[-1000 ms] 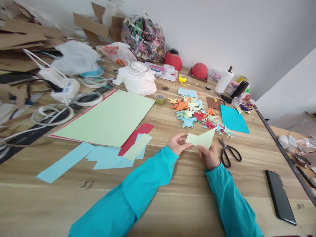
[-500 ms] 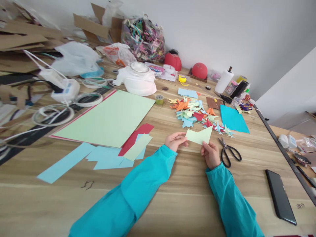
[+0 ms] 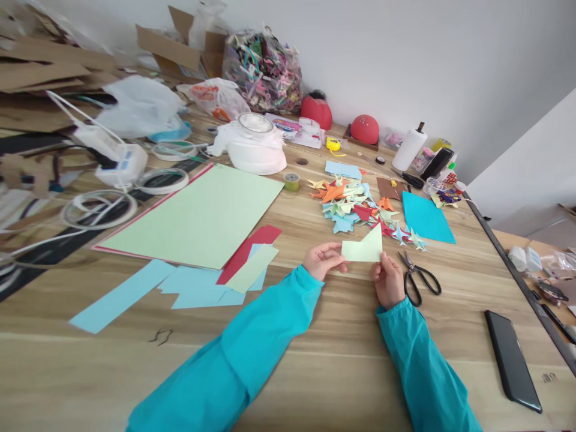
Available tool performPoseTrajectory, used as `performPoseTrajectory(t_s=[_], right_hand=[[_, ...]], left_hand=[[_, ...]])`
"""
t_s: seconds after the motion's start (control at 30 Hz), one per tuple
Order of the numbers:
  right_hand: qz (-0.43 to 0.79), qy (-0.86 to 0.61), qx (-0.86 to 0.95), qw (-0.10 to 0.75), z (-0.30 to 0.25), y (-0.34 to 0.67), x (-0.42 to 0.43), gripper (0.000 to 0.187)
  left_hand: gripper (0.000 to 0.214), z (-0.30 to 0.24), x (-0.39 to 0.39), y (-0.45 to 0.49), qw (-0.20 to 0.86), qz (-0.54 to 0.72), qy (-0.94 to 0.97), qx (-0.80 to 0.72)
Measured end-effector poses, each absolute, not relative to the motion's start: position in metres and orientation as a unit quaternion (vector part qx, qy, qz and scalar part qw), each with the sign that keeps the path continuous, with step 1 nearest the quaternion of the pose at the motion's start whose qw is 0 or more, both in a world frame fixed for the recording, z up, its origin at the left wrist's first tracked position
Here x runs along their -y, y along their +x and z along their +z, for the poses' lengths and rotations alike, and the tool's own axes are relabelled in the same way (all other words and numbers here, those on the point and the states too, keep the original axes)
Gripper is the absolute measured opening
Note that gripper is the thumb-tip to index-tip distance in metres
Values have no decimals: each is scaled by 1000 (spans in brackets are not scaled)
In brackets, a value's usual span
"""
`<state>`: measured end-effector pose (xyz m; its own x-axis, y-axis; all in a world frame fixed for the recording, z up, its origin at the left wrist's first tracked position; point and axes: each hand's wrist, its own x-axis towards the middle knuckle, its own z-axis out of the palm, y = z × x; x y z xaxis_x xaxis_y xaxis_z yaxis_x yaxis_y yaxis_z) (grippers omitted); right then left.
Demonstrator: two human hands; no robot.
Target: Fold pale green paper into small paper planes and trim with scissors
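Both hands hold a small pale green paper piece [image 3: 362,248] just above the wooden table [image 3: 324,336]. My left hand [image 3: 321,261] pinches its left end. At its right lower edge, my right hand [image 3: 389,281] grips it with the fingers curled. The paper has a flat left part and a pointed corner rising on the right. Both arms wear teal sleeves. Black scissors [image 3: 419,277] lie right beside my right hand.
A heap of folded coloured paper shapes [image 3: 355,209] lies beyond the hands, with a teal sheet [image 3: 425,218] to its right. A large green sheet [image 3: 198,216] and paper offcuts [image 3: 211,279] lie left. A black phone [image 3: 512,359] rests at the right. Clutter lines the back.
The paper piece has been turned and folded between the hands: its right corner now stands up more steeply and the piece looks narrower. Both hands stayed in place.
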<state>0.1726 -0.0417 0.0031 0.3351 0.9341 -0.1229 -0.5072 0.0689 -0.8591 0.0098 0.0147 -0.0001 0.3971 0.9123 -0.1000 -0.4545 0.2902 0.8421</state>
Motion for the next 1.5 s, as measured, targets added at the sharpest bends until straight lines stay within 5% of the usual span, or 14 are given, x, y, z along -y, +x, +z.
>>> performPoseTrajectory(t_s=[0.33,0.77,0.97,1.5], right_hand=[[517,-445,261,683,2,175,42,30],[521,-423,436,600,-4,173,48,36],[488,-508,464,537,1,166,47,24],[570,-461,355,580,8,170,48,31]], left_hand=[[47,-1,-4,15,824,278,432,-236],[38,-4,-4,22,820,287,401,-290],[39,-3,-2,23,810,271,437,-281],[44,-4,-5,22,826,248,420,-282]])
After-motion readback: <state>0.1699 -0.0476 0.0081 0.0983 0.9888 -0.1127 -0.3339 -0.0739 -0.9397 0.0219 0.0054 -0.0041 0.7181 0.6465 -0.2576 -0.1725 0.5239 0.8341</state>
